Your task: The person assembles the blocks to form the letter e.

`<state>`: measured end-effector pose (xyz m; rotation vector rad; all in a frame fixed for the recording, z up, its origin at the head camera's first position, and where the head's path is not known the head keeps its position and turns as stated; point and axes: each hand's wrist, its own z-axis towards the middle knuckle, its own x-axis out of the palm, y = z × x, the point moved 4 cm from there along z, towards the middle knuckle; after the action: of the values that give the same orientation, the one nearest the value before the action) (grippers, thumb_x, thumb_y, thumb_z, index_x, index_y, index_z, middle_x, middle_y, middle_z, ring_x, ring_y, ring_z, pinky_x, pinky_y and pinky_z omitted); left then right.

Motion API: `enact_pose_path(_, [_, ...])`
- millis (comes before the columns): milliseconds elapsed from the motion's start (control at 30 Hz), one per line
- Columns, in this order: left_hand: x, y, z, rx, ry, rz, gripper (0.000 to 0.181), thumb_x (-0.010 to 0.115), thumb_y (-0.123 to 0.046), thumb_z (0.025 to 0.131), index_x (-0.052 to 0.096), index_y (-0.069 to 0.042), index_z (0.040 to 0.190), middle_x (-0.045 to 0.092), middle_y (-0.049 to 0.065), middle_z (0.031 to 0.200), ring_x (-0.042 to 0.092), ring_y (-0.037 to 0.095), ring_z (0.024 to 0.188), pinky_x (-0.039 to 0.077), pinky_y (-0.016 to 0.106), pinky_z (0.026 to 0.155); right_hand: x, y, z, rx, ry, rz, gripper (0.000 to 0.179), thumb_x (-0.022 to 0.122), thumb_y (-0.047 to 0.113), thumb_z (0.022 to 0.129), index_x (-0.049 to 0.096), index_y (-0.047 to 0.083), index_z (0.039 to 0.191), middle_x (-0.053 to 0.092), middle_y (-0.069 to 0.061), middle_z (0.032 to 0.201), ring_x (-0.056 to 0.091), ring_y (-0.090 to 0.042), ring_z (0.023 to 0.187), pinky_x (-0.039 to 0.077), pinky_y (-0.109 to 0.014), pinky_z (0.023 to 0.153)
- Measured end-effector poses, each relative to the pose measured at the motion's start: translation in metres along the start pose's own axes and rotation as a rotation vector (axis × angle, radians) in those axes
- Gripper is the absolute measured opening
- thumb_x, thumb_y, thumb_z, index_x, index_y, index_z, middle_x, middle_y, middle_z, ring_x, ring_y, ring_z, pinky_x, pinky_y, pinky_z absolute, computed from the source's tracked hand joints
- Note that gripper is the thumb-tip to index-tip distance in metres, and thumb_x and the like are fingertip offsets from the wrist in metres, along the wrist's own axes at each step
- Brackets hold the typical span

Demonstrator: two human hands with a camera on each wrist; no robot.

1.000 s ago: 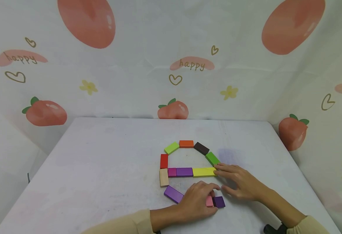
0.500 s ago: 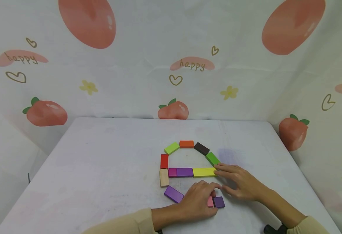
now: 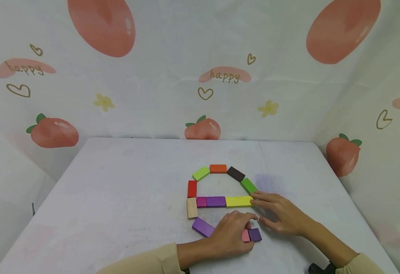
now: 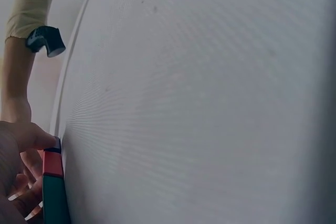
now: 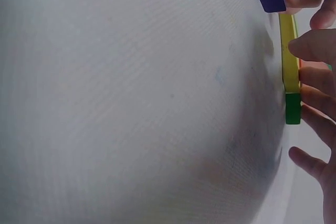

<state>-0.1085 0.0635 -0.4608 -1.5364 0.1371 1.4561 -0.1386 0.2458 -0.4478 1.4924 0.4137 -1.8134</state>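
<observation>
My left hand (image 3: 230, 236) curls over the lower row of blocks. Its thumb and fingers pinch the small dark purple block (image 3: 255, 234) at the row's right end. Against that block sits a pink block (image 3: 246, 236), partly covered by the hand. A teal block (image 4: 55, 200), hidden from the head view, follows the pink one in the left wrist view. My right hand (image 3: 282, 214) lies with extended fingers at the right end of the yellow block (image 3: 239, 201). Its fingertips touch there, near the green block (image 3: 249, 186).
Orange (image 3: 218, 168), black (image 3: 236, 174), lime (image 3: 201, 173) and red (image 3: 192, 189) blocks form an arch. Magenta (image 3: 201, 202) and purple (image 3: 215, 202) blocks continue the crossbar. A beige block (image 3: 192, 208) and a violet block (image 3: 203, 227) lie at left on the white table (image 3: 117, 198).
The dark purple block has turned slightly and shifted a little left and away from me, closing against the pink block. My left thumb moved with it; my right hand stayed put.
</observation>
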Motion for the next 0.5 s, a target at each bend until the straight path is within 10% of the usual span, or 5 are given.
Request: enact_pose_path(500, [-0.011, 0.001, 0.000, 0.001, -0.022, -0.008, 0.053, 0.081, -0.034, 0.081, 0.061, -0.020, 0.128, 0.063, -0.017, 0.095, 0.053, 0.000, 0.100, 0.042, 0.021, 0.086, -0.005, -0.001, 0.001, -0.033, -0.015, 0.023, 0.045, 0.076, 0.012, 0.082, 0.069, 0.014, 0.126, 0.062, -0.003, 0.137, 0.058, -0.026, 0.126, 0.053, -0.051, 0.091])
